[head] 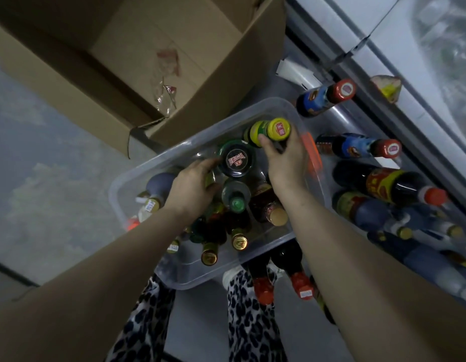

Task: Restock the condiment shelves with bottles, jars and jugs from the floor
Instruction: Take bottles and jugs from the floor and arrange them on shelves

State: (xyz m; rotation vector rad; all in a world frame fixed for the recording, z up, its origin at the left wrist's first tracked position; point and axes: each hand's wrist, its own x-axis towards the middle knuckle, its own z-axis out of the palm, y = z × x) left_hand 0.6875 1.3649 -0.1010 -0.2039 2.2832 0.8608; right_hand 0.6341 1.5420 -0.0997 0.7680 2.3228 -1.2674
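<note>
A clear plastic bin (127, 178) on the floor holds several condiment bottles and jars. My right hand (285, 163) grips a yellow-capped green bottle (272, 130) at the bin's far right, lifted above the others. My left hand (194, 184) reaches into the bin and touches a jar with a dark lid (235, 159); whether its fingers curl round the jar is hidden. A green-capped bottle (235, 202) and gold-capped bottles (239, 241) stand between my hands.
A low shelf (331, 121) on the right carries red-capped dark bottles (341, 91) and blue-labelled ones. An open cardboard box (153, 61) stands behind the bin. Two red-capped bottles (263, 291) stand on the floor by my feet.
</note>
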